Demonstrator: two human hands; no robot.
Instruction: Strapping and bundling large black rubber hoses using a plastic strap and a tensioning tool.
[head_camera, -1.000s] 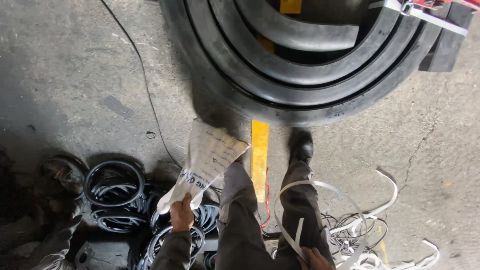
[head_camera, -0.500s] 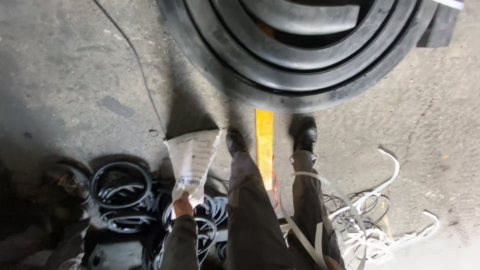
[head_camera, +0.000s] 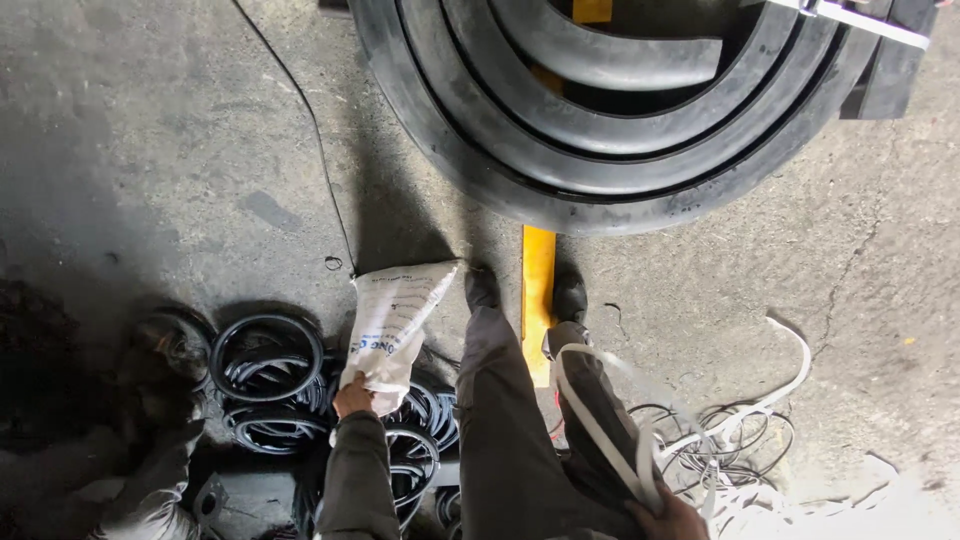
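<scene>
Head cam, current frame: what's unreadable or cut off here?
- Right hand: head view, bottom edge cuts it; its grip on the white straps is only partly seen.
- Left hand: fingers hidden behind the white sack.
- Big black rubber coil: top edge crops it.
- Black rings: overlapping in shadow, count unclear.

Stained concrete floor (head_camera: 150, 150): big black rubber coil (head_camera: 620, 150), small black rings (head_camera: 265, 360), white strapping (head_camera: 740, 450), possibly yellow-painted strip (head_camera: 537, 290).

Sack (head_camera: 392, 322) left of legs (head_camera: 520, 420), straps (head_camera: 640, 420) right, coil (head_camera: 640, 110) ahead
</scene>
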